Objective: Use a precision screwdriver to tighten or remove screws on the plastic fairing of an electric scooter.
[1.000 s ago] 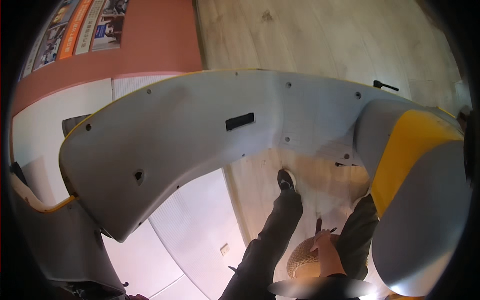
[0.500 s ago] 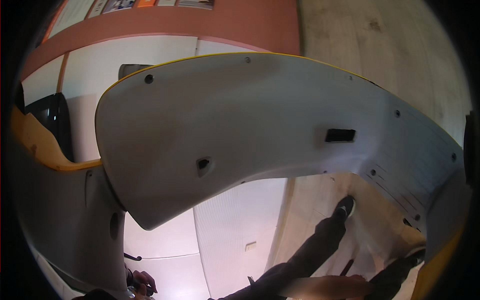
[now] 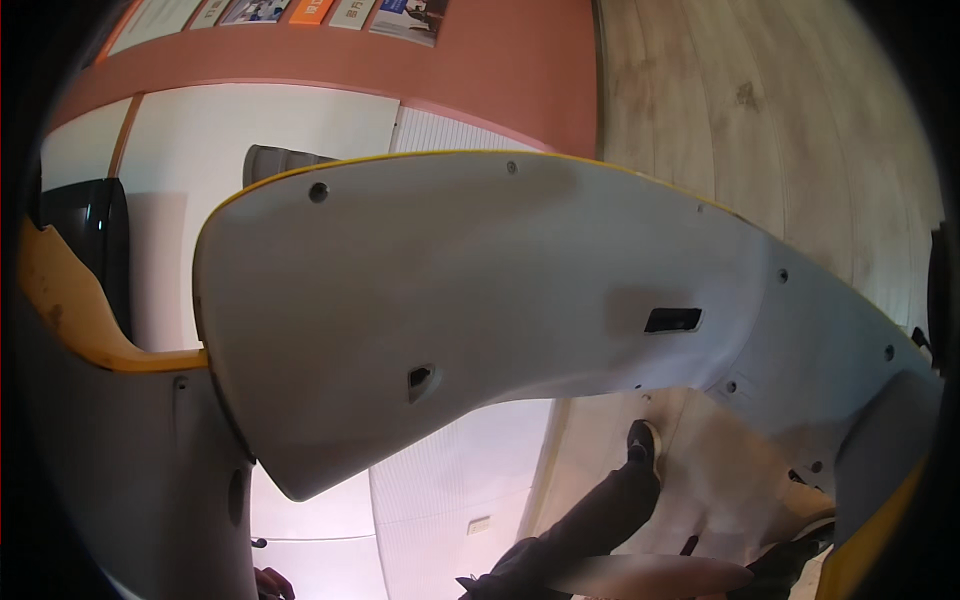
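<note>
Pale wood-look flooring point(image 3: 690, 90) spreads between 1 and 2 o'clock, meeting a pinkish-red wall band point(image 3: 500, 105) near 12. Across the middle arches a large grey moulded panel point(image 3: 470, 270), its outer rim trimmed in yellow. At 8 o'clock it butts against a grey side section point(image 3: 140, 450), and their edges part below into a notch; open room under the arch shows white ribbed wall panelling point(image 3: 430, 470). Matt and plastic-looking, the panel carries round fastener recesses, a dark rectangular slot point(image 3: 673, 320) at 3 and a smaller angular opening point(image 3: 420, 382) at 7.

Around 5 o'clock, a dark rod point(image 3: 690, 545) rises beside a dark-trousered leg point(image 3: 600, 515).

Only bent fingers of the left hand point(image 3: 273, 583) show at 7, just beside the side section; its spread and any hold cannot be told. Behind a blurred skin-toned patch point(image 3: 650, 576) at 5, the right hand's state is unreadable.
</note>
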`<state>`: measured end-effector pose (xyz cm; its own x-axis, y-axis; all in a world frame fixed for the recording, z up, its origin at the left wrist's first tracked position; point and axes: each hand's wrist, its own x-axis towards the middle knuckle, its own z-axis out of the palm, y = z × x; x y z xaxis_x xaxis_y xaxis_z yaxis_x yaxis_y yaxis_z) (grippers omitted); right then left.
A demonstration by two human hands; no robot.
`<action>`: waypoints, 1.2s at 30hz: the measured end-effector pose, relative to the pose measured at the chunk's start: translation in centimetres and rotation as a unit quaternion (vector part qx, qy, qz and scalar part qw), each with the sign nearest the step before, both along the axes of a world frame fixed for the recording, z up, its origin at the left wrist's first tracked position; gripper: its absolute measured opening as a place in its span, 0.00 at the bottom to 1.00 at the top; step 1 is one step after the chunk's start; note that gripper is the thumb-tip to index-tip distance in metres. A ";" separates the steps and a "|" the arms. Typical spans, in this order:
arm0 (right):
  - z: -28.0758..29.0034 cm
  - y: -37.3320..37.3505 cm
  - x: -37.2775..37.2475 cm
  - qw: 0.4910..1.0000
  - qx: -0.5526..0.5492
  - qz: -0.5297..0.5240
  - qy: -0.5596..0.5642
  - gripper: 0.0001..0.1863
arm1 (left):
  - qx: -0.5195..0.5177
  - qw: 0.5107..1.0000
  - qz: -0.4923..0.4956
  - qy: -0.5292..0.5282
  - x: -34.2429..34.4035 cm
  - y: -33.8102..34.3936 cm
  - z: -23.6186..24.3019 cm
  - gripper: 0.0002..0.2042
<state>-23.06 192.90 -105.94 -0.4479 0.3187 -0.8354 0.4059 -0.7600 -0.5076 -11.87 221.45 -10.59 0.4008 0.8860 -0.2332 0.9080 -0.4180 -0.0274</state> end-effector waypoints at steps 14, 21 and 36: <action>-6.6 2.7 28.7 0.983 -0.091 -0.060 -0.144 0.16 | -0.043 0.988 0.081 -0.122 -1.8 0.8 -7.1 0.52; -0.8 -3.6 32.0 0.979 -0.131 -0.018 -0.156 0.17 | 0.051 0.902 0.048 -0.427 8.3 -6.1 -8.8 0.15; 23.3 7.6 44.2 0.725 0.219 -0.644 -0.107 0.15 | -0.014 0.907 -0.090 -0.410 13.2 -5.1 -10.8 0.15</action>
